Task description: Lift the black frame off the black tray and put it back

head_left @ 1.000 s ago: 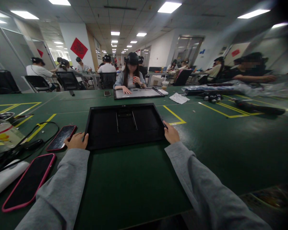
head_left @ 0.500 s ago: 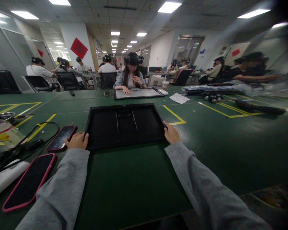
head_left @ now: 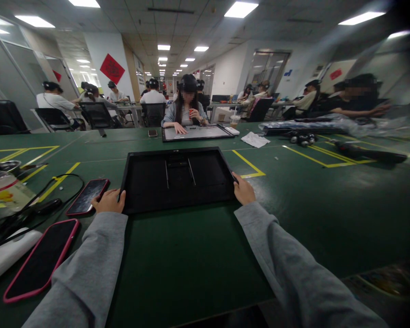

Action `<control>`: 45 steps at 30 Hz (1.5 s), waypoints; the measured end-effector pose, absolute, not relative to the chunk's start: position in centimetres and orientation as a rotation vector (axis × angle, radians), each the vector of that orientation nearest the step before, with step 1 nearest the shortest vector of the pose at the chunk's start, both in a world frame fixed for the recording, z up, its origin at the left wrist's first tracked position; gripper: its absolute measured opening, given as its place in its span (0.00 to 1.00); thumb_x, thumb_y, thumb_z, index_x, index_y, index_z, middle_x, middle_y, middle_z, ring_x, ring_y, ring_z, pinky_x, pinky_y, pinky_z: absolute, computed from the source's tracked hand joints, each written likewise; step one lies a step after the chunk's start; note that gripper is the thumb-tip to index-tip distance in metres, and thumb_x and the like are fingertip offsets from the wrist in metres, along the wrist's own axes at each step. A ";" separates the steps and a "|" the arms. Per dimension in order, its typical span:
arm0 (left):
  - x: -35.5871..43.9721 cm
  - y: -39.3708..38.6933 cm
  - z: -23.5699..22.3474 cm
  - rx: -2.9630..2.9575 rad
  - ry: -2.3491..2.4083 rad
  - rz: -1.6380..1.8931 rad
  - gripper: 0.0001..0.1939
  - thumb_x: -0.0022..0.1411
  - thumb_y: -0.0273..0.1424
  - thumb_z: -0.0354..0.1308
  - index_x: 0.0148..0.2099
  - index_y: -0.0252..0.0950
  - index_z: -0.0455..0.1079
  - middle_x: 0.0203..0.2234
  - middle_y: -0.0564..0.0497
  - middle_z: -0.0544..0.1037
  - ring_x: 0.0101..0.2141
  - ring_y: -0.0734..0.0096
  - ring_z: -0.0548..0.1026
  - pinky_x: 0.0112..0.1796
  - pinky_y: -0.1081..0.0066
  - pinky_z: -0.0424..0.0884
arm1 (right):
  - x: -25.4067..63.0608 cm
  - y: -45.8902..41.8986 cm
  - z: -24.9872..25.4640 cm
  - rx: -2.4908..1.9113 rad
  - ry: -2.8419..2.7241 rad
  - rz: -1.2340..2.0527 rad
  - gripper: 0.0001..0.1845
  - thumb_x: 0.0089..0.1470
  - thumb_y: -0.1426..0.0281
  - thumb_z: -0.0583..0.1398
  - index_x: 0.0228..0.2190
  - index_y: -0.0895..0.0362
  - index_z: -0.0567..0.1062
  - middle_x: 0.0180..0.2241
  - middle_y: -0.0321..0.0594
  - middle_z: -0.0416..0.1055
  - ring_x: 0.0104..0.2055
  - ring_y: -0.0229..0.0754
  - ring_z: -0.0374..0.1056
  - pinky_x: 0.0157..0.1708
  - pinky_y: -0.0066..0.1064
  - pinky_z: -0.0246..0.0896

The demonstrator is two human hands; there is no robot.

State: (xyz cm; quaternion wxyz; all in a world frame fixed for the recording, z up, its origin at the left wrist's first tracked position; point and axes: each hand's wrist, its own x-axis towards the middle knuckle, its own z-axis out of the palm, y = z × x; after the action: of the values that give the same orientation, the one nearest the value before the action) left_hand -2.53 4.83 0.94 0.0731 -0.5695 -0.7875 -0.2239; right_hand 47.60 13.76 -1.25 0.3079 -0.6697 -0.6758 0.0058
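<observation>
A black, shallow monitor casing [head_left: 146, 182] lies in front of me on the green table, its hollow inside facing up. Two thin metal strips run across the middle of its floor. My left hand [head_left: 109, 201] grips the left side wall, thumb on the inner side and fingers outside. On the opposite side, my right hand [head_left: 244, 189] is closed on the right wall, with its thumb along the rim. Just beyond my left fingers is a phone in a red case [head_left: 88, 197]. The undersides of both hands are hidden.
On the left lie a pink-cased phone [head_left: 43, 259], a white device [head_left: 10, 255], black cables [head_left: 46, 207] and a clear bottle [head_left: 7, 189]. Across the table, a person [head_left: 187, 107] touches a flat grey panel [head_left: 198, 132]. Crumpled tissue [head_left: 255, 140] and plastic-wrapped parts [head_left: 300, 126] lie to the right.
</observation>
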 end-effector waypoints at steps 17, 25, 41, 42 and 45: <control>-2.3 4.7 1.2 -1.698 -2.356 -0.648 0.21 0.65 0.41 0.42 0.47 0.42 0.74 0.49 0.42 0.76 0.53 0.56 0.68 0.54 0.46 0.47 | 47.5 13.6 -1.1 -1.799 -1.783 0.013 0.28 0.59 0.74 0.49 0.61 0.58 0.63 0.50 0.49 0.72 0.51 0.51 0.69 0.52 0.44 0.64; -2.5 4.9 0.8 -1.709 -2.364 -0.644 0.21 0.65 0.40 0.42 0.48 0.41 0.74 0.51 0.41 0.75 0.54 0.56 0.68 0.54 0.45 0.46 | 47.4 13.7 -1.1 -1.828 -1.788 0.013 0.28 0.60 0.73 0.48 0.61 0.58 0.63 0.50 0.51 0.72 0.50 0.52 0.69 0.51 0.44 0.64; -2.6 4.9 0.8 -1.685 -2.405 -0.574 0.21 0.65 0.42 0.43 0.47 0.40 0.74 0.52 0.40 0.74 0.55 0.57 0.67 0.54 0.44 0.48 | 47.6 13.8 -1.3 -1.803 -1.815 0.013 0.29 0.60 0.73 0.48 0.62 0.59 0.62 0.53 0.51 0.71 0.53 0.52 0.67 0.53 0.44 0.62; -2.6 4.9 0.8 -1.687 -2.407 -0.566 0.21 0.65 0.41 0.43 0.47 0.39 0.74 0.52 0.40 0.74 0.55 0.57 0.67 0.54 0.45 0.48 | 47.6 13.9 -1.3 -1.802 -1.817 0.016 0.29 0.60 0.74 0.48 0.62 0.60 0.62 0.53 0.51 0.71 0.54 0.52 0.67 0.53 0.44 0.62; -2.5 4.9 0.9 -1.688 -2.419 -0.562 0.22 0.65 0.41 0.42 0.48 0.38 0.74 0.54 0.39 0.73 0.57 0.56 0.65 0.54 0.47 0.50 | 47.7 13.9 -1.3 -1.801 -1.819 0.022 0.29 0.60 0.74 0.48 0.62 0.59 0.62 0.53 0.51 0.70 0.54 0.52 0.67 0.53 0.44 0.62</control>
State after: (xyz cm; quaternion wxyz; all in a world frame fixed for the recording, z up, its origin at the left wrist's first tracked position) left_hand -2.48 4.90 0.87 0.0691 -0.5608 -0.8036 -0.1867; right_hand 47.67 13.89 -1.32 0.2871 -0.6740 -0.6806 0.0083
